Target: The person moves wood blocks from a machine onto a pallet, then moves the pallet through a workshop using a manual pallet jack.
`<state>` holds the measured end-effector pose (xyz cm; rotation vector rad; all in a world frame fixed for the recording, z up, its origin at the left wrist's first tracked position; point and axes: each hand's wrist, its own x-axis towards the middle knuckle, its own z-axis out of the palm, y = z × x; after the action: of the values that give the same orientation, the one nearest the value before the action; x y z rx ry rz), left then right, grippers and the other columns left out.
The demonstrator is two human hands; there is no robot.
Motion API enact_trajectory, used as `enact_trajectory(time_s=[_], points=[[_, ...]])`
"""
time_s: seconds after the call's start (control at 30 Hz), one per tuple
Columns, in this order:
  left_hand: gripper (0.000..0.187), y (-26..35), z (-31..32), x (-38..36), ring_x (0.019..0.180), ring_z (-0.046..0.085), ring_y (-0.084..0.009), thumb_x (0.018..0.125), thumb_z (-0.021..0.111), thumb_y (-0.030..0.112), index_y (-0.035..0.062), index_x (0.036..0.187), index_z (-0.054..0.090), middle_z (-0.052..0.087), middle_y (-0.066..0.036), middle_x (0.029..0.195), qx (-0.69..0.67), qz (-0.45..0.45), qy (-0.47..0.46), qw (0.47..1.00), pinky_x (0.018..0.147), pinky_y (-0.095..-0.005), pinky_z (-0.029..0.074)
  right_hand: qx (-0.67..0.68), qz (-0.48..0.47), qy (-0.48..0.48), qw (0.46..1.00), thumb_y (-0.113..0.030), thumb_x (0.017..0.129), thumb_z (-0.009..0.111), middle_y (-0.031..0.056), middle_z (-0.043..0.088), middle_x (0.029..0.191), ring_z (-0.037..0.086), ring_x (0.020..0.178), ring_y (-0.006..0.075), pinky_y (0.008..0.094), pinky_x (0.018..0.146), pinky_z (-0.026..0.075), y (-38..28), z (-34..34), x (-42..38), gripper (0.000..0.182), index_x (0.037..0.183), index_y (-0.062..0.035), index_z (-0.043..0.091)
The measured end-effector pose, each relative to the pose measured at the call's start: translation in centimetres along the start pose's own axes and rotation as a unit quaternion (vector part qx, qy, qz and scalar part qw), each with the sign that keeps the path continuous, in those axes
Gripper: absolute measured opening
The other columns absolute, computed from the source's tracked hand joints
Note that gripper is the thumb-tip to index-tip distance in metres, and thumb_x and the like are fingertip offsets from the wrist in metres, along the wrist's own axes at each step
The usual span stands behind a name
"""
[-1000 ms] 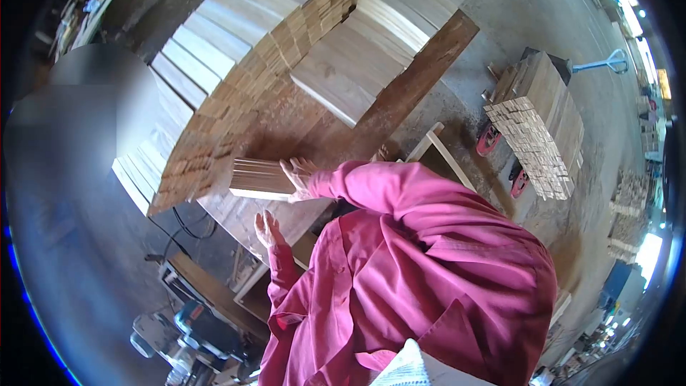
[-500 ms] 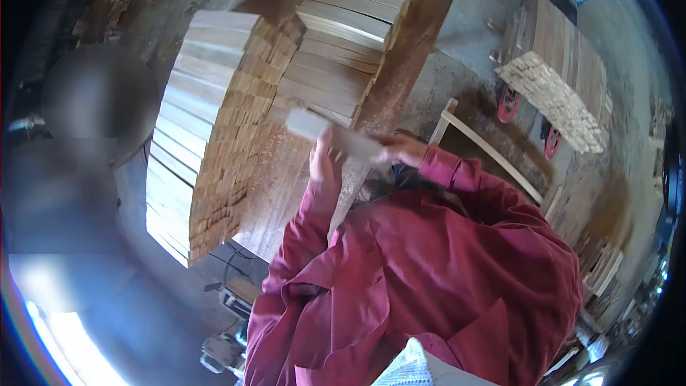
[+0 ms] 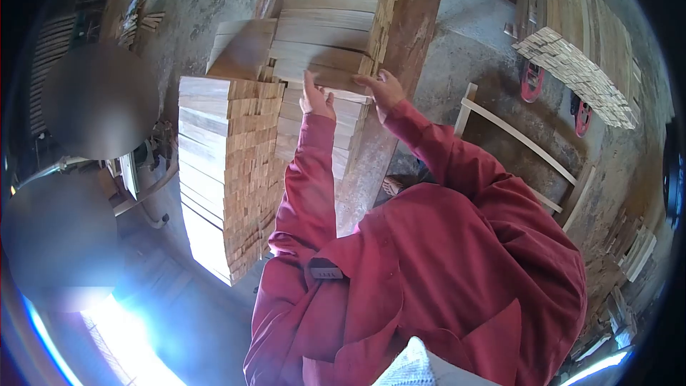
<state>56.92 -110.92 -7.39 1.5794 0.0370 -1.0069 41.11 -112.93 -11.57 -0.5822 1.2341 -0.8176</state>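
Observation:
A flat wooden board [image 3: 343,80] lies at the near end of a long row of stacked boards [image 3: 327,25] on the worktable. My left hand [image 3: 318,99] is at the board's left part, thumb and fingers around its near edge. At the board's right end is my right hand [image 3: 384,91], gripping it with the fingers bent over the end. Just under and nearer to me, more boards [image 3: 346,120] lie in the row. Left of my left hand rises a tall pile of boards [image 3: 254,164] with their cut ends facing the row.
A reddish plank [image 3: 413,28] runs along the right side of the row. On the floor to the right are a wooden frame [image 3: 518,129] and another board stack [image 3: 579,43] over a red pallet jack [image 3: 531,82]. Blurred round patches cover the left side.
Both hands have carried the board away from my body and onto the row of boards. My arms are stretched further forward, and the camera view has shifted slightly.

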Motion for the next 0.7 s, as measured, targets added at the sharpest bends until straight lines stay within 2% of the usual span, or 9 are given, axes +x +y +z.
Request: enact_trajectory(time_s=[0.07, 0.23, 0.4, 0.47, 0.53, 0.6, 0.63, 0.67, 0.7], points=[[0.046, 0.2, 0.8, 1.1, 0.086, 0.058, -0.0168, 0.089, 0.069, 0.052, 0.0133, 0.112, 0.062, 0.058, -0.001, 0.097, -0.018, 0.010, 0.006, 1.000, 0.083, -0.0422, 0.049, 0.050, -0.043, -0.029, 0.997, -0.029, 0.071, 0.086, 0.0196, 0.066, 0.113, 0.065, 0.104, 0.0255, 0.0351, 0.088, 0.052, 1.6, 1.0, 1.2, 0.076, 0.126, 0.0086, 0.049], [0.053, 0.4, 2.5, 3.0, 0.099, 0.063, -0.0227, 0.096, 0.055, 0.053, 0.0083, 0.124, 0.057, 0.063, -0.008, 0.114, -0.104, 0.041, -0.024, 0.993, 0.083, -0.0402, 0.051, 0.128, -0.117, -0.040, 0.984, -0.024, 0.073, 0.085, 0.0216, 0.065, 0.114, 0.066, 0.102, 0.0296, 0.0384, 0.089, 0.053, 0.5, 4.2, 1.0, 0.077, 0.128, 0.0084, 0.042], [0.054, 0.1, 2.8, 3.0, 0.102, 0.064, -0.0286, 0.100, 0.048, 0.052, 0.0047, 0.126, 0.055, 0.064, -0.012, 0.117, -0.180, 0.062, -0.089, 0.978, 0.084, -0.0406, 0.055, 0.023, -0.096, 0.008, 0.995, -0.027, 0.067, 0.088, 0.0255, 0.063, 0.114, 0.064, 0.105, 0.0338, 0.0399, 0.090, 0.052, 2.3, 4.9, 2.5, 0.087, 0.127, 0.0131, 0.039], [0.061, 0.7, 3.1, 1.8, 0.104, 0.064, -0.0284, 0.099, 0.044, 0.059, 0.0057, 0.125, 0.058, 0.064, -0.013, 0.119, -0.094, 0.069, -0.051, 0.992, 0.084, -0.0402, 0.054, 0.032, -0.170, -0.044, 0.984, -0.019, 0.074, 0.083, 0.0165, 0.068, 0.109, 0.067, 0.098, 0.0272, 0.0376, 0.087, 0.053, 2.9, 4.7, 2.8, 0.055, 0.115, 0.0086, 0.058], [0.069, -1.2, 0.2, 7.3, 0.107, 0.062, -0.0278, 0.097, 0.039, 0.067, 0.0072, 0.125, 0.060, 0.064, -0.012, 0.120, -0.104, 0.016, -0.160, 0.981, 0.085, -0.0399, 0.051, 0.005, -0.269, -0.084, 0.959, -0.018, 0.077, 0.081, 0.0144, 0.070, 0.110, 0.067, 0.100, 0.0249, 0.0370, 0.088, 0.052, 0.5, 3.2, 0.9, 0.043, 0.108, 0.0077, 0.067], [0.075, -0.9, -0.7, 7.1, 0.106, 0.058, -0.0255, 0.095, 0.038, 0.072, 0.0073, 0.127, 0.060, 0.065, -0.011, 0.120, -0.149, -0.017, -0.228, 0.962, 0.094, -0.0452, 0.045, -0.039, -0.345, -0.094, 0.933, -0.027, 0.078, 0.083, 0.0204, 0.064, 0.123, 0.061, 0.113, 0.0266, 0.0362, 0.097, 0.048, 1.6, 1.8, 1.4, 0.067, 0.126, 0.0107, 0.055], [0.076, 1.1, 2.1, 0.6, 0.102, 0.056, -0.0230, 0.092, 0.043, 0.074, 0.0114, 0.134, 0.054, 0.061, -0.011, 0.127, -0.143, -0.012, -0.086, 0.986, 0.096, -0.0492, 0.042, -0.024, -0.330, -0.082, 0.940, -0.032, 0.078, 0.083, 0.0232, 0.060, 0.129, 0.058, 0.120, 0.0274, 0.0360, 0.101, 0.046, 1.0, 0.7, 0.2, 0.079, 0.134, 0.0121, 0.048], [0.079, 0.9, 1.5, 0.3, 0.100, 0.053, -0.0202, 0.089, 0.047, 0.075, 0.0191, 0.145, 0.044, 0.056, -0.008, 0.131, -0.106, 0.006, -0.072, 0.992, 0.099, -0.0535, 0.037, 0.074, -0.210, -0.042, 0.974, -0.038, 0.077, 0.084, 0.0259, 0.056, 0.135, 0.055, 0.126, 0.0281, 0.0360, 0.105, 0.044, -1.3, -1.2, -4.5, 0.092, 0.140, 0.0133, 0.040], [0.082, 0.4, 0.9, -0.7, 0.100, 0.051, -0.0198, 0.089, 0.049, 0.075, 0.0227, 0.150, 0.037, 0.053, -0.008, 0.132, -0.083, 0.026, -0.061, 0.994, 0.101, -0.0546, 0.034, -0.048, -0.245, 0.022, 0.968, -0.041, 0.077, 0.084, 0.0266, 0.054, 0.137, 0.054, 0.127, 0.0283, 0.0362, 0.106, 0.043, 0.5, -3.4, -4.2, 0.100, 0.144, 0.0136, 0.033]])
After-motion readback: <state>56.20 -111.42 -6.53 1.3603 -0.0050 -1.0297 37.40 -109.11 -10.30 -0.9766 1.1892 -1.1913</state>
